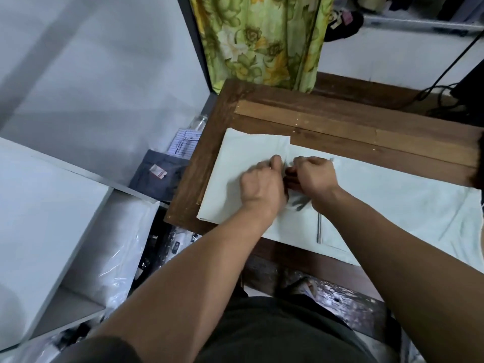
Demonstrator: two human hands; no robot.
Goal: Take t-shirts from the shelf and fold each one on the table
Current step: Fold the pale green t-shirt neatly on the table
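Observation:
A pale white t-shirt (392,203) lies spread across the brown wooden table (340,121), its left part folded over into a flat panel. Both hands sit side by side on the shirt's middle. My left hand (262,184) has its fingers curled and pinches the cloth at the fold's edge. My right hand (313,175) is curled too and grips the fabric right beside it. A dark printed mark shows on the shirt just under the wrists.
A white shelf unit (52,231) stands at the left with plastic-wrapped white garments (115,258) in it. A folded grey garment (159,176) and papers lie on the floor beside the table. A green floral curtain (262,40) hangs behind. Black cables (440,93) lie at the far right.

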